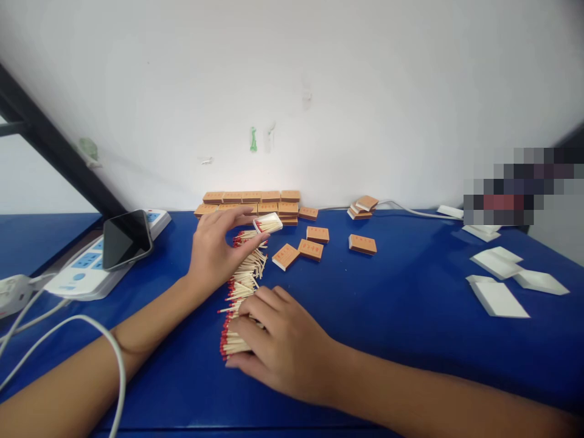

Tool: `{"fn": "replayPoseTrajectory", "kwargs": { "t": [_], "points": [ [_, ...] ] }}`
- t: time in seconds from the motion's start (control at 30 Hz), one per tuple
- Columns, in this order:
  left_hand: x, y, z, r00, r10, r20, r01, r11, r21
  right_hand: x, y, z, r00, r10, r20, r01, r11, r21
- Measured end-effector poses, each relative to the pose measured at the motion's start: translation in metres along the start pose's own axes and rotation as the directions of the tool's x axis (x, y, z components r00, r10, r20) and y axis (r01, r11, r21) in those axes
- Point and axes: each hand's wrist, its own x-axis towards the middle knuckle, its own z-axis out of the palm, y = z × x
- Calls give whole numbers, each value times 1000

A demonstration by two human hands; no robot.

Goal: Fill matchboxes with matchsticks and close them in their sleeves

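My left hand (219, 246) grips a small white matchbox tray (274, 222) between thumb and fingers, and red-tipped matches lie inside it. Below it, a long heap of loose matches (249, 264) runs toward me over the blue table, most red heads facing left. My right hand (283, 340) is curled over the near end of this heap, its thumb and fingers closed around a bunch of matches (235, 344). The palm side of the right hand is hidden. Just right of the heap lie several loose orange matchboxes (286, 257).
Stacked matchboxes (250, 198) line the wall, and a small pile (364, 207) sits to their right. White folded card pieces (499, 298) lie at the right. At the left are a power strip (77, 280), a phone (128, 239) on it, and a white cable (119, 365) crossing my left forearm.
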Motion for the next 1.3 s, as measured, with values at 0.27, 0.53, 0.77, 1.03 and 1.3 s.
{"fn": "replayPoseTrajectory", "kwargs": {
  "t": [0.27,0.53,0.77,1.03,1.3],
  "points": [
    [0,1,-2,1000,-2,11,2,1000,-10,6,32,0,991,106,-86,-106,994,7],
    [-1,-3,0,1000,-9,11,9,1000,5,1,48,-10,991,57,-118,-45,994,102],
    [-3,-2,1,999,-6,42,7,1000,-3,-2,51,-17,992,21,-127,-6,993,118],
    [-5,-4,2,998,20,58,-19,1000,-17,-8,73,-36,983,180,30,-183,970,158],
    [-5,0,2,998,11,68,-9,999,-35,-10,74,-50,921,351,169,-386,881,272]
  ]
}}
